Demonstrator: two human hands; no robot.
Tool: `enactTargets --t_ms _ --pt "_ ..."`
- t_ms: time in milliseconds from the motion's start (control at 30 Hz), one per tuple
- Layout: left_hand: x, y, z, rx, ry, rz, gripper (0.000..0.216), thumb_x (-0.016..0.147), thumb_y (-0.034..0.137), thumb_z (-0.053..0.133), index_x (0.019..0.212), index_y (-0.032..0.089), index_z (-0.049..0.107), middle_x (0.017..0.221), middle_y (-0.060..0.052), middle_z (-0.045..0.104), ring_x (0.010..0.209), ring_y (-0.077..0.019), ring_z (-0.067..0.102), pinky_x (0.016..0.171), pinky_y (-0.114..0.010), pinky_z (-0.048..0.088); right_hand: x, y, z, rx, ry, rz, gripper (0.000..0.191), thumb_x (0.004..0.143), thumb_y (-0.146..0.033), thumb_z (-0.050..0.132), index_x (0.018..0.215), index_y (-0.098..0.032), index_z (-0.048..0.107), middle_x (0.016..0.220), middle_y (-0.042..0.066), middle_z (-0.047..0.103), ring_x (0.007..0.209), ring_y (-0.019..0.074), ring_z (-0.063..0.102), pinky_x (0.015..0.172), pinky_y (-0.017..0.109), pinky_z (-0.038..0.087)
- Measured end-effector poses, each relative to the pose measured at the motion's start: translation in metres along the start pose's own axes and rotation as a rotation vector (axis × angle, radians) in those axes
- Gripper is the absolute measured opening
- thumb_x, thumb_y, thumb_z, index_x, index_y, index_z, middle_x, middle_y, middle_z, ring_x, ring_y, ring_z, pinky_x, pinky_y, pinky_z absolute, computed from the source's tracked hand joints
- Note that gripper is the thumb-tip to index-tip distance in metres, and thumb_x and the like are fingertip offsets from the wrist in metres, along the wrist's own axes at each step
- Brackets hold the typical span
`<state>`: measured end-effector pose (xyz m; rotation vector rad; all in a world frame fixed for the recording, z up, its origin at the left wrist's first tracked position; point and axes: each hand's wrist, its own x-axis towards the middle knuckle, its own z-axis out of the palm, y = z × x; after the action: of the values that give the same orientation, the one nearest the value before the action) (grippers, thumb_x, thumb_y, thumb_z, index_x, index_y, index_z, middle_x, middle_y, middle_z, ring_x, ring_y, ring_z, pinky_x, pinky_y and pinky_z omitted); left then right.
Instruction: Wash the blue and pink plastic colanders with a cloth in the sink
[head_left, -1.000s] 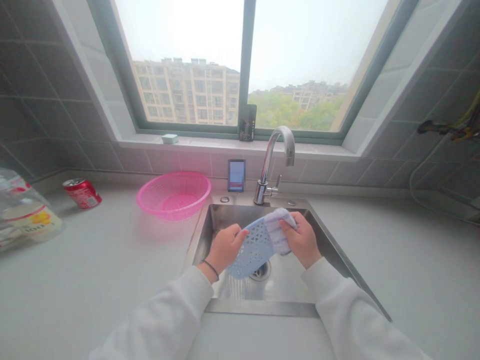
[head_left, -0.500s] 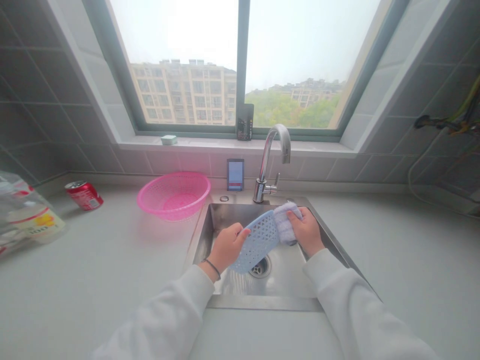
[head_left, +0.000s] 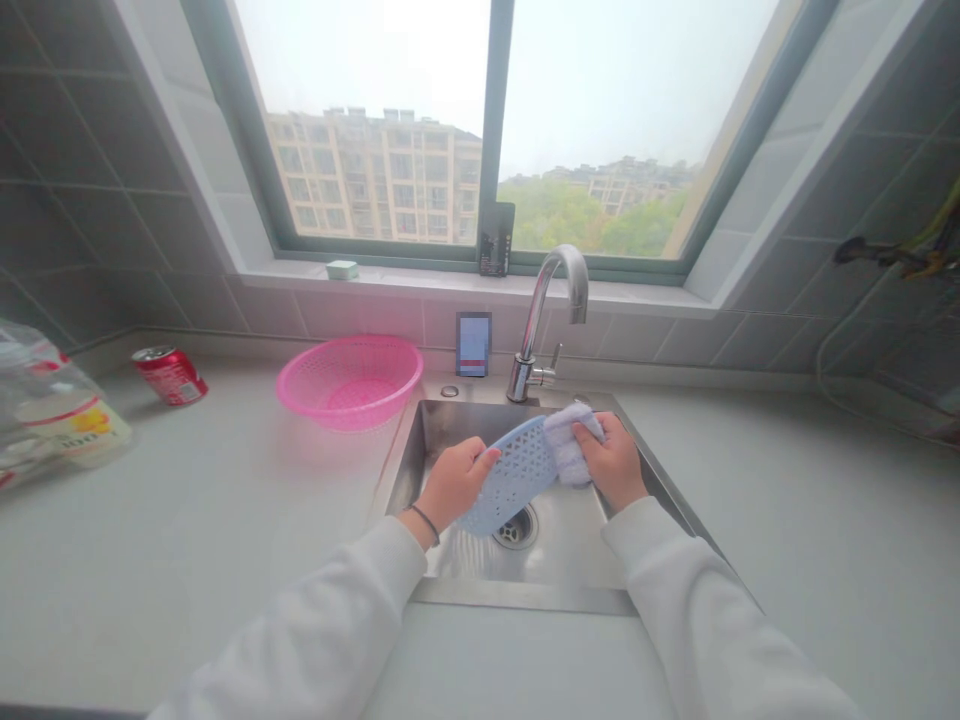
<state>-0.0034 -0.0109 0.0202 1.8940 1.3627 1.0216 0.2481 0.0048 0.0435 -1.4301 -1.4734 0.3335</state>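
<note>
**Under the window [head_left: 491, 120], busy at the steel sink [head_left: 525, 597]**

Grey wall tiles [head_left: 97, 150] rise on my left, and beyond the glass stand apartment blocks and green trees under a pale sky. At the far left of the desk [head_left: 187, 570], a clear plastic bag [head_left: 52, 400] slumps near a red soda can [head_left: 171, 375] lying on its side. Next along sits a pink plastic basket [head_left: 349, 345], with a small pale-green box [head_left: 342, 269] on the sill above it. A small screen device [head_left: 473, 343] leans against the tiles just left of the chrome faucet [head_left: 541, 340].

My left hand [head_left: 454, 485], a dark band [head_left: 426, 523] on its wrist, is closed around the left edge of a perforated pale-blue plastic plate [head_left: 517, 475]. The plate is held tilted in the air over the sink, above the drain [head_left: 516, 526] and not touching it. My right hand [head_left: 611, 460] is closed on a folded cloth [head_left: 571, 445], pressing it against the plate's right end. So far the cloth covers only that end; the rest of the plate lies bare, its holes open. Coloured wires [head_left: 892, 255] stick out from the wall at far right.
</note>
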Motion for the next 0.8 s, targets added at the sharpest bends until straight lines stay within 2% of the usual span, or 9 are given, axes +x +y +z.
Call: enactTargets --t_ms 67,133,300,367,500,567,633,800 --pt "-0.001 0.001 0.0 -0.015 0.004 -0.006 0.042 0.092 0.053 0.041 0.066 0.021 0.041 0.06 0.004 0.047 0.061 -0.0146 0.047 0.058 -0.027 0.027 0.0 0.0 -0.001 -0.035 0.042 0.005 0.038 0.081 -0.057 0.058 0.086 -0.02 0.059 0.069 0.001 0.061 0.064 0.0185 0.057 0.059 0.028 0.044" --pt "0.0 0.0 0.0 -0.016 0.004 -0.014 0.041 0.092 0.052 0.041 0.065 0.021 0.041 0.06 0.004 0.047 0.061 -0.0146 0.047 0.058 -0.027 0.027 -0.008 -0.011 0.003 -0.039 -0.003 -0.054 0.034 0.082 -0.054 0.058 0.086 -0.02 0.058 0.068 0.0 0.061 0.062 0.0171 0.056 0.057 0.027 0.043" --pt "0.001 0.0 0.0 0.033 -0.019 -0.021 0.037 0.092 0.045 0.043 0.063 0.02 0.042 0.06 0.003 0.048 0.061 -0.0142 0.046 0.059 -0.028 0.026 -0.03 -0.038 0.02 -0.045 -0.279 -0.295 0.026 0.082 -0.047 0.059 0.085 -0.021 0.06 0.067 -0.001 0.063 0.057 0.0144 0.055 0.057 0.025 0.042" --pt "0.001 0.001 -0.001 0.047 -0.009 -0.025 0.038 0.092 0.045 0.044 0.063 0.02 0.043 0.06 0.003 0.048 0.062 -0.0141 0.045 0.059 -0.028 0.026 -0.026 -0.033 0.021 -0.085 -0.261 -0.279 0.027 0.082 -0.048 0.058 0.086 -0.021 0.06 0.067 -0.001 0.063 0.058 0.0151 0.056 0.057 0.025 0.042" --pt "0.001 0.002 -0.001 0.039 0.0 -0.032 0.04 0.092 0.048 0.045 0.064 0.02 0.044 0.061 0.003 0.049 0.062 -0.0142 0.046 0.059 -0.027 0.027 -0.007 -0.01 0.011 -0.211 -0.068 -0.153 0.032 0.083 -0.054 0.055 0.087 -0.022 0.058 0.068 0.001 0.064 0.061 0.0184 0.058 0.058 0.027 0.041" --pt "0.001 0.002 0.0 0.026 0.002 -0.044 0.04 0.092 0.049 0.045 0.064 0.021 0.043 0.06 0.004 0.049 0.062 -0.0143 0.047 0.058 -0.027 0.027 -0.006 -0.007 0.009 -0.244 -0.021 -0.133 0.034 0.083 -0.055 0.055 0.087 -0.022 0.058 0.068 0.001 0.064 0.06 0.0188 0.057 0.058 0.028 0.041" --pt "0.001 0.001 0.0 0.011 0.009 -0.052 0.04 0.092 0.05 0.045 0.064 0.021 0.043 0.059 0.004 0.048 0.062 -0.0144 0.047 0.058 -0.027 0.028 -0.013 -0.014 0.011 -0.23 -0.043 -0.172 0.033 0.083 -0.055 0.055 0.088 -0.022 0.058 0.069 0.002 0.065 0.06 0.0181 0.057 0.058 0.027 0.041" --pt "0.001 0.001 -0.002 0.029 0.002 -0.034 0.038 0.091 0.046 0.045 0.064 0.021 0.044 0.059 0.003 0.048 0.06 -0.0143 0.046 0.058 -0.028 0.027 -0.033 -0.036 0.025 -0.221 -0.218 -0.365 0.031 0.085 -0.053 0.056 0.089 -0.023 0.062 0.073 0.003 0.067 0.062 0.0175 0.059 0.062 0.027 0.042"
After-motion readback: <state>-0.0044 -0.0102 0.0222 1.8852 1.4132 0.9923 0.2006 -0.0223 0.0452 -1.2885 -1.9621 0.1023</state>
